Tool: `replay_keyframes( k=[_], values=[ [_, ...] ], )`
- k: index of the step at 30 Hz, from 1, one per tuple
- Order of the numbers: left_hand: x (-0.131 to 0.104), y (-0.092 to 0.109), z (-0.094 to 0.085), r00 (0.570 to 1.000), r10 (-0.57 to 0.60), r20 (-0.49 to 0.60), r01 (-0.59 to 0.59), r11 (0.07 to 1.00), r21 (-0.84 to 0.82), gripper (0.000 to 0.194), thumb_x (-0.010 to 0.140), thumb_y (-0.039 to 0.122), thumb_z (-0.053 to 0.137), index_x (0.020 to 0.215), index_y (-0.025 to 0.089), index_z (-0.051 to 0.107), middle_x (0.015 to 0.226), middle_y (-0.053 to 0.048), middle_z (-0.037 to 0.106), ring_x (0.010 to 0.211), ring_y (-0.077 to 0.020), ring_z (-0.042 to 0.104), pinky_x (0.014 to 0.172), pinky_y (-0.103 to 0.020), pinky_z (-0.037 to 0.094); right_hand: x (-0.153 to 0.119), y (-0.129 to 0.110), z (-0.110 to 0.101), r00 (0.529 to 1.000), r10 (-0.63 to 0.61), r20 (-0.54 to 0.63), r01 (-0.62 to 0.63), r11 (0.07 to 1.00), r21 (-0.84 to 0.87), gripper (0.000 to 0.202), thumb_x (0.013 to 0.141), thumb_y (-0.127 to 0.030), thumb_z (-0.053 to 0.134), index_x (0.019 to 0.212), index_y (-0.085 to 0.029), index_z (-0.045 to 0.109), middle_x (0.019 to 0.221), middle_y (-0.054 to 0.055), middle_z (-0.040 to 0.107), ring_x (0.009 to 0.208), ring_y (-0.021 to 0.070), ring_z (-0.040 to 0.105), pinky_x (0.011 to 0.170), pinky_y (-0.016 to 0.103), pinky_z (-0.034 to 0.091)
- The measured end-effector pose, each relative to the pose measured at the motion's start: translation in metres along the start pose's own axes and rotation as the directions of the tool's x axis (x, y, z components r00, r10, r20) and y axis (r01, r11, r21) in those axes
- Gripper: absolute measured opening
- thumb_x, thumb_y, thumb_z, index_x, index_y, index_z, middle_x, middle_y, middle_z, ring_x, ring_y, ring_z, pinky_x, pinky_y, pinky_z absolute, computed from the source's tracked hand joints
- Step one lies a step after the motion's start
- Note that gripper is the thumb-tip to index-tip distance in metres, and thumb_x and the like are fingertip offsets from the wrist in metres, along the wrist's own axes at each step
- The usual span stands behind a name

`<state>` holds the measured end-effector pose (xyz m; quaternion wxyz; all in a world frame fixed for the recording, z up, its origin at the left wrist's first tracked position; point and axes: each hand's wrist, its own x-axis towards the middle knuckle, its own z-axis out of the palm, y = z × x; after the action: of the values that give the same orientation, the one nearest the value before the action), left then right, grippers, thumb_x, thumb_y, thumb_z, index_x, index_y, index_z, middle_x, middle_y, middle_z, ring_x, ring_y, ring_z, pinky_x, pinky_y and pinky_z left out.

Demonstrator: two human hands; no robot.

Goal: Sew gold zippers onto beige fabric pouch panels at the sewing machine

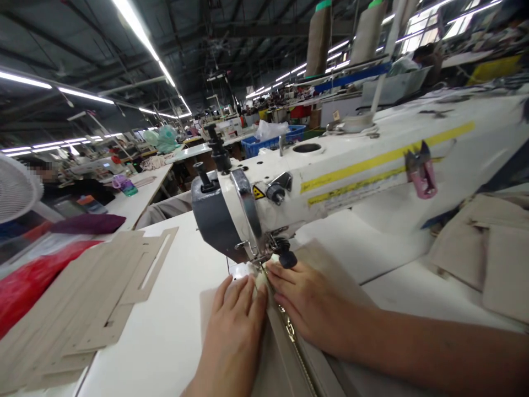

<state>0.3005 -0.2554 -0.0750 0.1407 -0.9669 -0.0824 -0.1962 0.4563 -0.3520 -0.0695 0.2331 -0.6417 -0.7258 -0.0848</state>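
Observation:
A white sewing machine reaches in from the right, its dark head above beige fabric. A gold metal zipper runs along the fabric up to the presser foot. My left hand lies left of the zipper, fingers slightly spread and flat on the fabric close to the foot. On the zipper's right side, my right hand rests on the fabric, its fingers stretched toward the needle area. The needle tip itself is too small to make out.
Overlapping beige pieces lie on the left of the white table, beside red material. More beige pieces lie at the right. Pink-handled snips hang on the machine arm. A fan and a person are at far left.

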Motion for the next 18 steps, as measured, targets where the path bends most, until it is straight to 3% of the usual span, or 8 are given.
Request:
replay_keyframes(
  k=[5,10,18],
  values=[
    [-0.003,0.005,0.008,0.999,0.032,0.02,-0.033,0.998,0.05,0.034,0.094,0.019,0.034,0.122,0.011,0.053,0.119,-0.012,0.061,0.112,-0.0269,0.054,0.097,-0.046,0.04,0.002,0.014,-0.002,0.997,-0.065,0.029,0.063,0.995,0.074,0.022,0.083,-0.01,0.044,0.092,-0.01,0.064,0.095,0.011,0.064,0.095,0.023,0.056,0.09,0.037,0.043],
    [-0.001,0.005,0.013,0.997,0.07,-0.02,-0.068,0.995,0.079,0.034,0.093,0.016,0.035,0.119,0.009,0.055,0.115,-0.013,0.063,0.109,-0.0282,0.055,0.094,-0.046,0.043,0.007,0.022,-0.004,0.987,-0.13,0.093,0.119,0.986,0.115,0.024,0.08,-0.005,0.044,0.098,-0.004,0.061,0.096,0.014,0.063,0.092,0.0207,0.058,0.087,0.031,0.046],
    [0.0,0.002,0.012,0.996,0.084,-0.011,-0.082,0.989,0.122,0.036,0.094,0.018,0.03,0.117,0.01,0.056,0.114,-0.013,0.064,0.106,-0.027,0.057,0.093,-0.045,0.042,0.006,0.019,-0.002,0.991,-0.113,0.077,0.104,0.988,0.111,0.024,0.083,-0.008,0.039,0.097,-0.008,0.058,0.097,0.013,0.061,0.091,0.0204,0.057,0.086,0.032,0.047]
  ],
)
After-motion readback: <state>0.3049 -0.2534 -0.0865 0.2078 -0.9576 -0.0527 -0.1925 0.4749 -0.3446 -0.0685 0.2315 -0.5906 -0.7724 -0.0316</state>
